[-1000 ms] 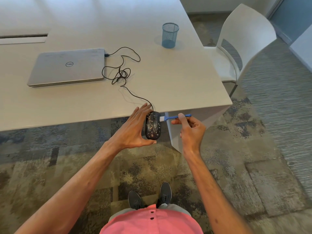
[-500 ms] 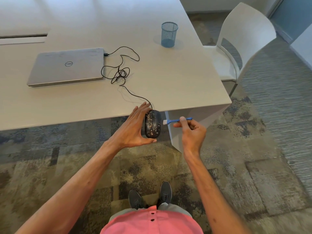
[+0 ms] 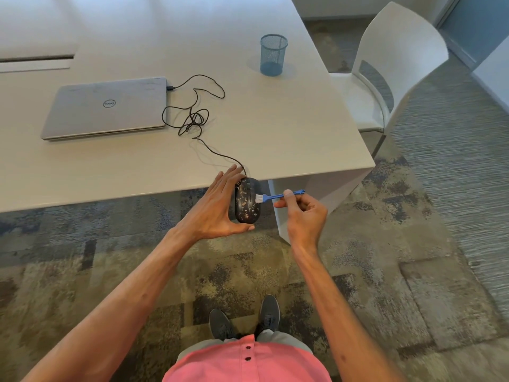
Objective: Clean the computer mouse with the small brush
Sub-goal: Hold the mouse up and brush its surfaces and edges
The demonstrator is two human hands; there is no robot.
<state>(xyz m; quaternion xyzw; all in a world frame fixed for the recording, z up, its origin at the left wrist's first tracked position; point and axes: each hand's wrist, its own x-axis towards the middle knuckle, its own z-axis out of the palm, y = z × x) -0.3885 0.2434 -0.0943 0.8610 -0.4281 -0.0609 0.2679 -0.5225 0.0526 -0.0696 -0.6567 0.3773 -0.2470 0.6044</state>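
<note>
The computer mouse point(image 3: 247, 202) is held in the air just off the near edge of the worktop point(image 3: 275, 128), close to its near right corner, above patterned carpet point(image 3: 385, 271) with open floor all round the person's feet. Its black cable point(image 3: 198, 117) runs up over the near edge and loops across the worktop to a closed laptop point(image 3: 107, 107) lying toward the left side. A blue mesh cup point(image 3: 273, 55) stands near the right edge, well apart from the hands, and a white chair point(image 3: 391, 64) sits just past that edge. The left hand point(image 3: 217, 210) cradles the mouse from its left side, fingers spread along it and thumb under its near end. The right hand point(image 3: 305, 213) pinches the small brush point(image 3: 278, 196) by its blue handle, fingers closed on it, bristles touching the mouse's right side.
</note>
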